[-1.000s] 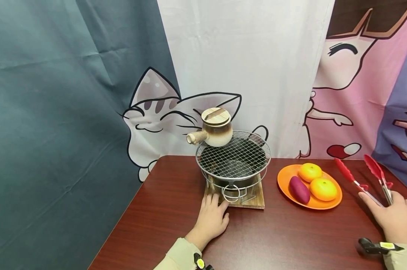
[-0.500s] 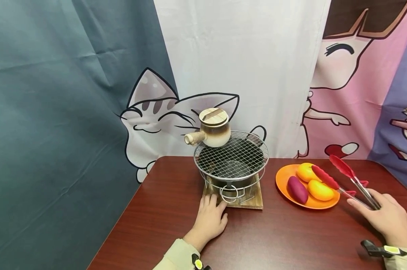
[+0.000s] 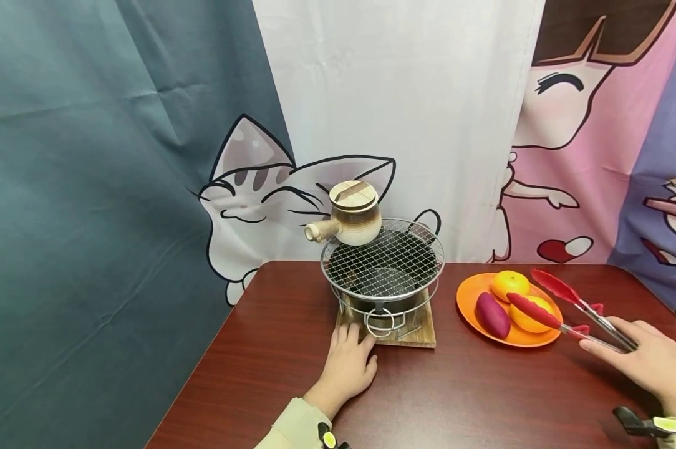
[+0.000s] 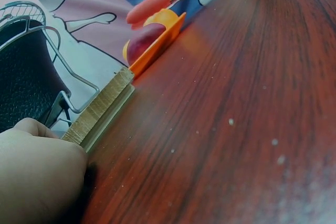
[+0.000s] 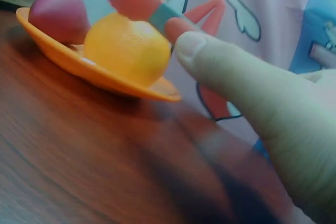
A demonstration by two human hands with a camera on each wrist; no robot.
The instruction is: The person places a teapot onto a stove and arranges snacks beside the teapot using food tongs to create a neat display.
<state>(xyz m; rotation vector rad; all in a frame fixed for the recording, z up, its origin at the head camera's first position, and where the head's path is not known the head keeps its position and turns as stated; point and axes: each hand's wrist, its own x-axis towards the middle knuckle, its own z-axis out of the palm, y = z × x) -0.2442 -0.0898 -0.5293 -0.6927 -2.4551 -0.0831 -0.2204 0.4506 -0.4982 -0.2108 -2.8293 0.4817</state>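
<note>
One right hand (image 3: 649, 365) grips one pair of metal tongs with two red ends (image 3: 562, 292), thumb and fingers clamped on the handles. The two red ends stand apart over one oval orange plate (image 3: 466, 300); I can't tell whether they touch anything. On that plate sit two round orange citrus fruits (image 3: 509, 284) and one smooth purple oblong vegetable (image 3: 492, 315). One left hand (image 3: 346, 368) rests its relaxed, slightly spread fingers at the near left corner of one square wooden board (image 3: 424, 335). The board carries one round black grill with wire mesh (image 3: 394, 265), topped by one wooden-lidded, brown-and-cream pot (image 3: 357, 229). Everything stands on one reddish-brown counter (image 3: 428, 399).
</note>
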